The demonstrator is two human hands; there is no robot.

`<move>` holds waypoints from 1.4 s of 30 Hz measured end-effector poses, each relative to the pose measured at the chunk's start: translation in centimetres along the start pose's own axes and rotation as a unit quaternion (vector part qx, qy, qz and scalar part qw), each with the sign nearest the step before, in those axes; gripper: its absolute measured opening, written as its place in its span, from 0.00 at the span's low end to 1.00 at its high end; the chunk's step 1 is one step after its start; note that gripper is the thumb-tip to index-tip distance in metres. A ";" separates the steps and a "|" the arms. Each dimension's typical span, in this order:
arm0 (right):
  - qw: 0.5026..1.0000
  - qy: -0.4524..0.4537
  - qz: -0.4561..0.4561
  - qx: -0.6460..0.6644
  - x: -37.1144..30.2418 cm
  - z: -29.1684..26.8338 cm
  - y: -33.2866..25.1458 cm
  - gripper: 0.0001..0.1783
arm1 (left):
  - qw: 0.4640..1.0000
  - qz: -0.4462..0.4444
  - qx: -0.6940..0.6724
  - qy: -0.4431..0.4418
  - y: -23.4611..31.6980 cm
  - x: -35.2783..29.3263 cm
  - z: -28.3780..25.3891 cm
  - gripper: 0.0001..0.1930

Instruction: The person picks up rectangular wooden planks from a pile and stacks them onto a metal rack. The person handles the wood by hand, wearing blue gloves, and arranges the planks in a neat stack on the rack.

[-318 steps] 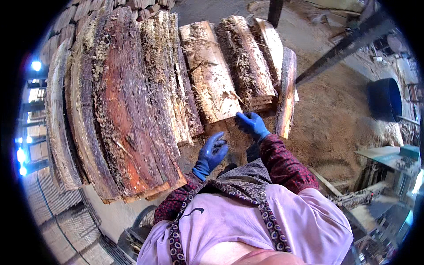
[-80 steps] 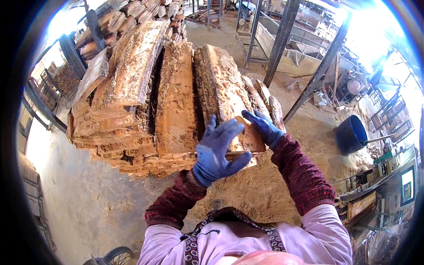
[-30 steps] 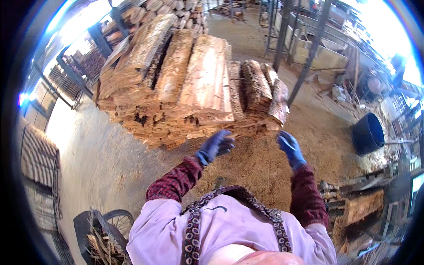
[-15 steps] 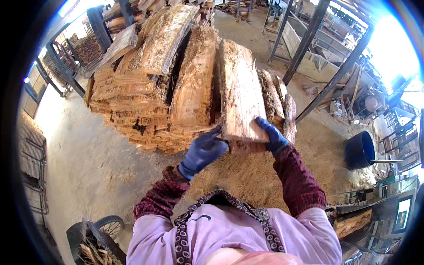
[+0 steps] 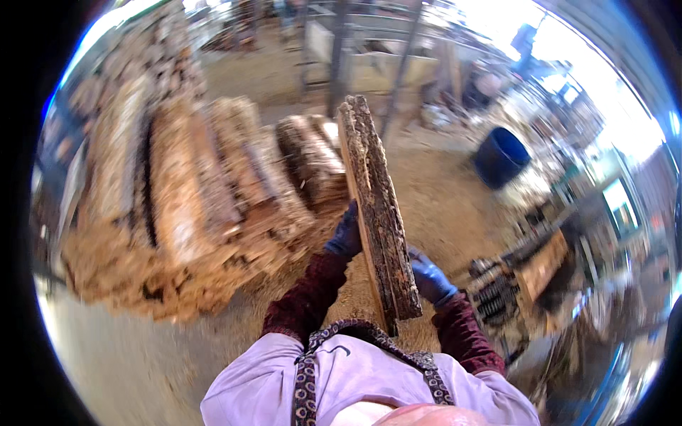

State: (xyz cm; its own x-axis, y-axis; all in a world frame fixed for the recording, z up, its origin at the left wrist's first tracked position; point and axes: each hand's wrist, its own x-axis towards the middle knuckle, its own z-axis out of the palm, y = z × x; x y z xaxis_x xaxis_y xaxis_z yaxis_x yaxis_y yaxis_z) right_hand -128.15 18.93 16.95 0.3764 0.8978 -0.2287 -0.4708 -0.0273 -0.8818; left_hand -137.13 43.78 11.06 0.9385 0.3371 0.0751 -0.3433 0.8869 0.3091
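A rough wooden slab (image 5: 382,227) with bark on its edge is held up off the stack in front of me, tilted on its narrow side. My left hand (image 5: 346,233), in a blue glove, grips its left face; the fingertips are partly hidden by the wood. On the other side my right hand (image 5: 430,277), gloved too, is closed against the lower right edge, its fingers partly out of sight. To the left lies the big stack of wooden slabs (image 5: 186,202), blurred by motion, with a bark-covered piece (image 5: 310,157) at its near right end.
A dark blue tub (image 5: 501,157) stands on the dusty floor to the right. Beyond it lies clutter. At the lower right is a machine with dark rollers (image 5: 495,295) and a piece of wood (image 5: 544,265) on it. Dark posts (image 5: 338,60) rise at the back.
The slab has come off the stack and been turned onto its edge between both hands. My view has swung right, so the stack now sits farther left and the machine shows more.
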 end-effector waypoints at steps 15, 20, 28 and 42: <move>0.792 0.479 -0.366 -0.097 -23.3 -28.8 -5.7 0.34 | 0.746 0.033 0.510 -0.426 -32.5 8.6 24.1 0.50; 0.845 0.447 -0.264 -0.132 -21.7 -49.8 -10.8 0.20 | 0.682 -0.015 0.609 -0.405 -29.5 4.7 20.9 0.39; 0.868 0.019 -0.285 -0.406 4.8 -10.8 -3.6 0.28 | 0.693 0.429 0.456 0.357 2.1 -17.5 2.4 0.10; 0.943 -0.321 0.080 -0.013 21.9 37.3 3.6 0.33 | 0.728 0.480 0.344 0.348 20.4 -30.2 11.1 0.20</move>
State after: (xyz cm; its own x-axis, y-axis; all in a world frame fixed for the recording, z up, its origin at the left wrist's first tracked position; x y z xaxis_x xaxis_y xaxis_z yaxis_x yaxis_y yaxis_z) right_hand -151.43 54.88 24.16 -0.2634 0.9622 -0.0699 -0.4579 -0.1885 -0.8688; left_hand -172.02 48.23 25.58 -0.0511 0.9882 0.1445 -0.5037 -0.1504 0.8507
